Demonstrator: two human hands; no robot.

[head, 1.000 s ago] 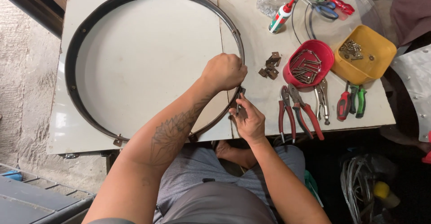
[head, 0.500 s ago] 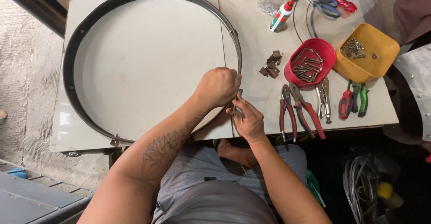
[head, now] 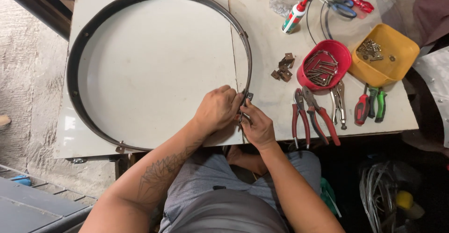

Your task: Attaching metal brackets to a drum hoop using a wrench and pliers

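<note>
A: In the head view, where are the person's hands?

B: Both meet at the near right part of the large black metal hoop point(head: 75, 64), which lies flat on the white counter point(head: 154, 55). The left hand point(head: 219, 107) is clenched over the hoop's band. The right hand point(head: 257, 126) sits just beside it, fingers pinched on a small dark bracket point(head: 248, 96) at the rim; how firmly it grips cannot be told.

A: What lies around them?

B: To the right, near the hoop, a few small brown brackets point(head: 282, 68) lie loose. Further right stands a red bowl point(head: 343, 55) of screws, touching a yellow tub point(head: 397, 69) holding more small hardware. Red-handled pliers point(head: 311, 116) and locking pliers point(head: 338, 103) lie near the counter's front edge, with red and green-handled tools point(head: 369, 107) beside them. A glue tube point(head: 294, 14) lies at the far side.
</note>
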